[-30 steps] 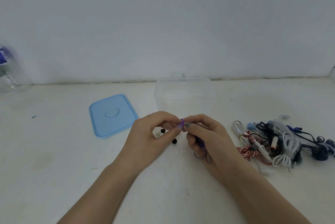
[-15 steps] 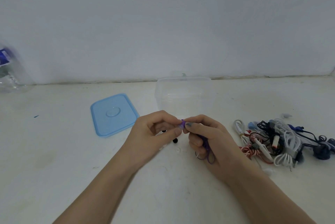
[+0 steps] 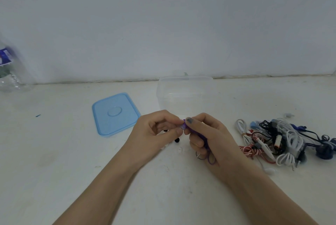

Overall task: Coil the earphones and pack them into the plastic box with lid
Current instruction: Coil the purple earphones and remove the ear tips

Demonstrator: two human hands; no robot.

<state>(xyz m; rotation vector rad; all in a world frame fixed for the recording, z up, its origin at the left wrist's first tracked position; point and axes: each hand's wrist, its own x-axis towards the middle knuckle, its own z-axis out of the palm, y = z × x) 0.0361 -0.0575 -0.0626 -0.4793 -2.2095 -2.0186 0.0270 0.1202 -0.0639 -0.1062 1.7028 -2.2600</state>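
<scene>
At frame centre, the left hand (image 3: 156, 133) and right hand (image 3: 209, 133) pinch a purple earphone (image 3: 200, 134), mid-coil. The clear plastic box (image 3: 185, 90) behind appears empty, its blue lid (image 3: 114, 113) off at left; a tangled pile (image 3: 283, 141) waits at right.

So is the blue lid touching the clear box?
Apart. The head view shows a bare strip of table between the blue lid and the clear box.

Left hand (image 3: 156, 133) and right hand (image 3: 209, 137) raised together, fingers (image 3: 177, 131) curled, fingertips pinching, forearms converging
</scene>
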